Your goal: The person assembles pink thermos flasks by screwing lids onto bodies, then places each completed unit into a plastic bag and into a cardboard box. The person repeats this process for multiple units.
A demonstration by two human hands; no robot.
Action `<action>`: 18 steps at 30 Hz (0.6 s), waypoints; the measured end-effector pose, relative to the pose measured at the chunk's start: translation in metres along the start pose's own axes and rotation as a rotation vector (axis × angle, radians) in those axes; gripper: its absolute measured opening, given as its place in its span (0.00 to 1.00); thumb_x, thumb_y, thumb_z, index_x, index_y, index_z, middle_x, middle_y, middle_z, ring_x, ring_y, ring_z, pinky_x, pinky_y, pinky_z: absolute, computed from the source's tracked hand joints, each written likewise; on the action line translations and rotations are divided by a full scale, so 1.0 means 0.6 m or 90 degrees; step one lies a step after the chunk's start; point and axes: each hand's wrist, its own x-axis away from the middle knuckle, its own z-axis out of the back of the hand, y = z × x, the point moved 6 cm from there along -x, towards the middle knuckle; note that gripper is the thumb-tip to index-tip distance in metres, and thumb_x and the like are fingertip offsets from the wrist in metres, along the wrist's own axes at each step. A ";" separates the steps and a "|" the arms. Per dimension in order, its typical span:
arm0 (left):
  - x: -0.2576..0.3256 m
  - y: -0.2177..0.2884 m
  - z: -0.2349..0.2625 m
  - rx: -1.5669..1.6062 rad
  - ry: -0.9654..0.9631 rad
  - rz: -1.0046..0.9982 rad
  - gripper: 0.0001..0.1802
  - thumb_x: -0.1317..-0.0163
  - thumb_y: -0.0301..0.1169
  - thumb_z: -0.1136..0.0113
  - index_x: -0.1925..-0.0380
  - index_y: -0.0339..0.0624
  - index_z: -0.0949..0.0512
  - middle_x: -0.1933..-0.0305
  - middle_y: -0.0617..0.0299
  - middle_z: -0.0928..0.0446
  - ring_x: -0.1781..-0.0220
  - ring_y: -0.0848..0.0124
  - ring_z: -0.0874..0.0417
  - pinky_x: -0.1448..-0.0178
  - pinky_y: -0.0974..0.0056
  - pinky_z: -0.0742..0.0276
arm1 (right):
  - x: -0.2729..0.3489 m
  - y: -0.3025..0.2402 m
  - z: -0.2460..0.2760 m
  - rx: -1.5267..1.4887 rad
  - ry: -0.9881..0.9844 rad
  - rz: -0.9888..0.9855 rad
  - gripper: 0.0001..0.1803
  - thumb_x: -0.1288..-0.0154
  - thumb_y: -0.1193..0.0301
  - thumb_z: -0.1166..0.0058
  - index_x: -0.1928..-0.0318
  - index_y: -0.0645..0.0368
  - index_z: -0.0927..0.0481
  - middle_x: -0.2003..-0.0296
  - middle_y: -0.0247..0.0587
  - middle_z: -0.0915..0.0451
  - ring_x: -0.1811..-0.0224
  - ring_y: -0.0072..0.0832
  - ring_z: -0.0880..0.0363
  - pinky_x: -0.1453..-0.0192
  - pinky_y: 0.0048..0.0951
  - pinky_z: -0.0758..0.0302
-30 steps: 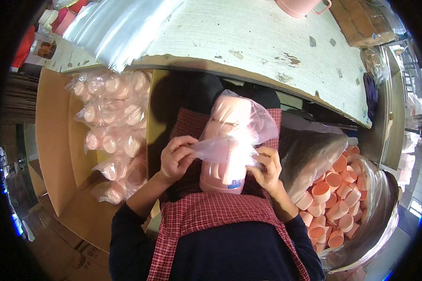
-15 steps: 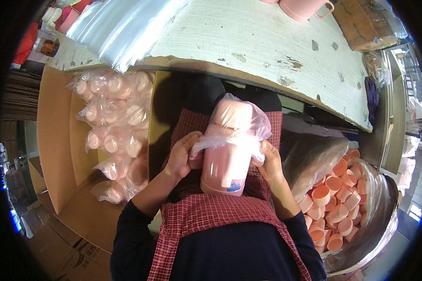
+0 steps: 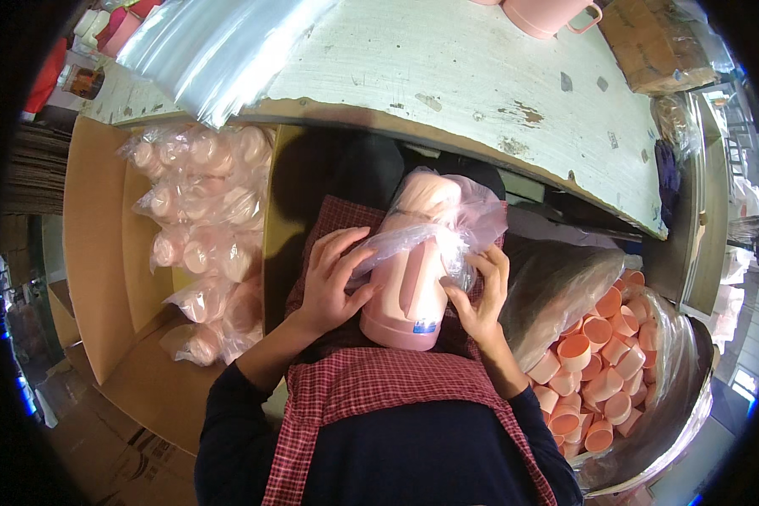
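Observation:
A pink plastic jug (image 3: 401,316) with a handle and a small blue label lies tilted in my lap, its base towards me. A thin clear plastic bag (image 3: 472,211) covers its upper half, the bag's mouth lying in folds around the jug's middle. My left hand (image 3: 329,282) is open at the jug's left side, fingers spread, fingertips at the bag's edge and thumb by the jug wall. On the other side my right hand (image 3: 481,295) has its thumb and fingers apart, against the jug and the loose bag edge. Glare hides part of the bag.
To the left, a cardboard box (image 3: 101,278) holds rows of bagged pink items (image 3: 207,215). At right, a lined container holds many pink cups (image 3: 603,384). Flat plastic bags (image 3: 219,51), a pink jug (image 3: 544,15) and a carton (image 3: 654,46) are on the worn white table (image 3: 447,84).
Both hands have loosened from the bag's edge and their fingers have spread. The jug has turned, so its handle now faces up, and the bag's top has shifted right.

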 end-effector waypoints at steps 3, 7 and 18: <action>-0.035 0.011 -0.017 -0.038 0.028 -0.016 0.23 0.46 0.34 0.29 0.51 0.39 0.22 0.40 0.53 0.26 0.39 0.53 0.26 0.35 0.52 0.31 | -0.017 -0.002 -0.015 0.055 0.041 0.001 0.21 0.50 0.75 0.27 0.56 0.65 0.21 0.50 0.54 0.27 0.52 0.45 0.24 0.49 0.38 0.26; -0.068 -0.004 -0.036 -0.014 -0.001 0.001 0.10 0.41 0.27 0.33 0.60 0.38 0.20 0.57 0.60 0.20 0.56 0.61 0.19 0.51 0.61 0.24 | -0.025 0.019 -0.018 -0.027 0.030 -0.039 0.06 0.38 0.78 0.38 0.61 0.65 0.21 0.65 0.43 0.25 0.67 0.30 0.26 0.63 0.28 0.28; 0.028 -0.090 -0.088 0.611 -0.080 0.540 0.11 0.28 0.34 0.43 0.61 0.35 0.23 0.68 0.69 0.24 0.69 0.82 0.27 0.65 0.75 0.31 | 0.032 0.091 -0.065 -0.551 0.006 -0.538 0.12 0.27 0.67 0.43 0.67 0.60 0.20 0.75 0.23 0.25 0.76 0.08 0.35 0.74 0.14 0.39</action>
